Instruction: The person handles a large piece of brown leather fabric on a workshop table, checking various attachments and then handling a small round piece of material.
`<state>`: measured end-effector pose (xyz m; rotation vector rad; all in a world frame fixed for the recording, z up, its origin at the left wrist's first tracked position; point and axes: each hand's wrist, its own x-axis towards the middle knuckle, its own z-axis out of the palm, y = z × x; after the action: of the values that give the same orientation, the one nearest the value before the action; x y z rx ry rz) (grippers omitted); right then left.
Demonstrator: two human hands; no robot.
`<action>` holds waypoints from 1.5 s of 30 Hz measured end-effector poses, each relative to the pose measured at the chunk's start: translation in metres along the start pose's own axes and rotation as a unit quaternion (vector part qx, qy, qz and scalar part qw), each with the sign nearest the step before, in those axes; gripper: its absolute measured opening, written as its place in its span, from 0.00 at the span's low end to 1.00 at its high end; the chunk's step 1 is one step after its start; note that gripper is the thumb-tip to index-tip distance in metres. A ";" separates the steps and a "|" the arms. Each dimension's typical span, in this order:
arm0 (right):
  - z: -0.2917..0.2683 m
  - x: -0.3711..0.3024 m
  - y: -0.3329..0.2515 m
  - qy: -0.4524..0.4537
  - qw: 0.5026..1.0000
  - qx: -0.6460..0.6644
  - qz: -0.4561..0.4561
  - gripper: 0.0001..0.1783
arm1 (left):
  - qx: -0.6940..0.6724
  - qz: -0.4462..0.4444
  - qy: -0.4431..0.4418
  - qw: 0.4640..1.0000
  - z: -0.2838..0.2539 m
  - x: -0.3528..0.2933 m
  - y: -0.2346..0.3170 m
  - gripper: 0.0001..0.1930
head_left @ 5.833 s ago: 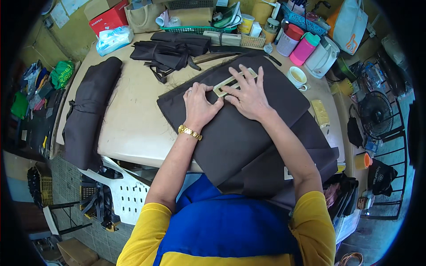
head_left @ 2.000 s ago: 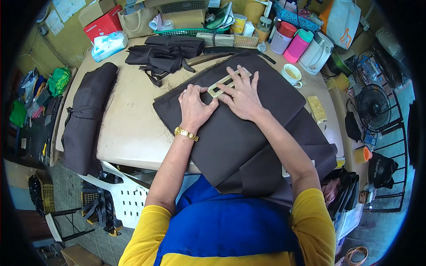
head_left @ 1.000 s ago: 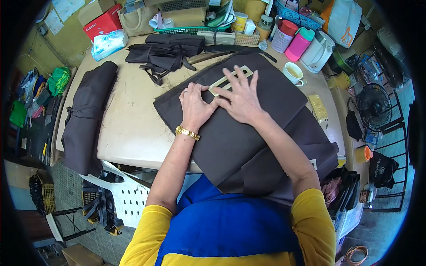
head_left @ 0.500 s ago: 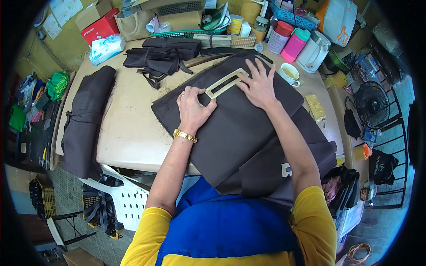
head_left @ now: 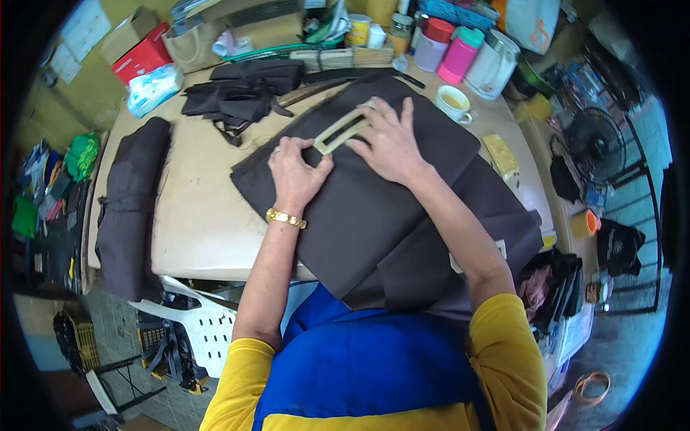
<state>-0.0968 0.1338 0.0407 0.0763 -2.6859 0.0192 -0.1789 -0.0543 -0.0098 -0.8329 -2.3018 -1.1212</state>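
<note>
So — hands half-open, touching pale slotted frame — matte dark cloth beneath.

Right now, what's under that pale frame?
The pale frame rests on dark fabric, its slot showing only dark; whatever the frame itself and the right hand cover is hidden.

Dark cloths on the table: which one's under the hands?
The flat cloth beneath the cream frame; the tied roll and far pile lie untouched.
</note>
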 end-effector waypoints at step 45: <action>-0.094 -0.337 0.037 0.489 0.691 0.339 0.411 0.21 | -0.514 -0.318 -0.491 0.627 0.015 -0.092 0.183 0.32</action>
<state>0.2445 0.1902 -0.0223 -0.7075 -1.3151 1.0153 0.0102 0.0172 0.0242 -1.2345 -2.6905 -3.1398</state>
